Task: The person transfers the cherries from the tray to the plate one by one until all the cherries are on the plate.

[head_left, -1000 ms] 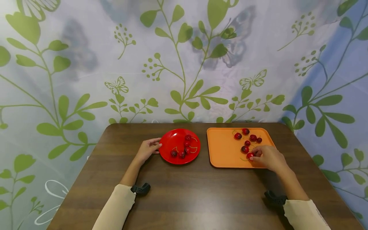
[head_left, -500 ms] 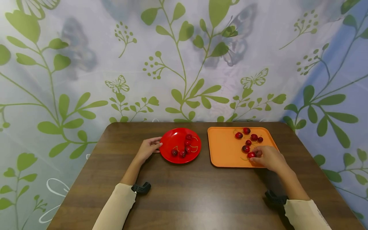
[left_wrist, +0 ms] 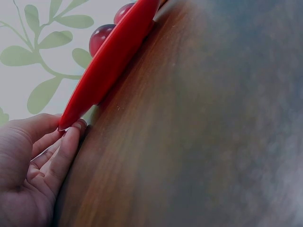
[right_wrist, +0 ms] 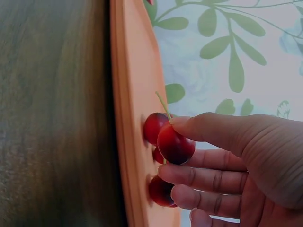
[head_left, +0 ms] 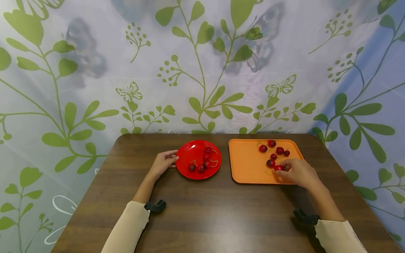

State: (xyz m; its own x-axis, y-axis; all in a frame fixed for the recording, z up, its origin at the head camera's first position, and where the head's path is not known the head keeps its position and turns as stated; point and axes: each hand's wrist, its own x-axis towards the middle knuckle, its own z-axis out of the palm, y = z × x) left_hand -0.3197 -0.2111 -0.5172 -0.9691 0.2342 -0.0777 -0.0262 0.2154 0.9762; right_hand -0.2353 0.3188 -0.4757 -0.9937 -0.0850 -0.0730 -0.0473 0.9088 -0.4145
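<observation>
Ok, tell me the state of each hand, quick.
Left hand: holding the red plate by its rim, between thumb and finger.
Right hand: holding a cherry between thumb and fingers, over the orange tray.

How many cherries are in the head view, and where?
12. Five cherries are on the red plate: three along its right side, two nearer the front. Six lie on the orange tray; the right hand pinches another cherry. Others could be hidden behind that hand.

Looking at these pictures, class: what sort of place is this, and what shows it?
Probably an indoor tabletop, perhaps staged for recording: a table before a leaf-print backdrop, and a black device worn at each wrist. The room beyond isn't shown.
</observation>
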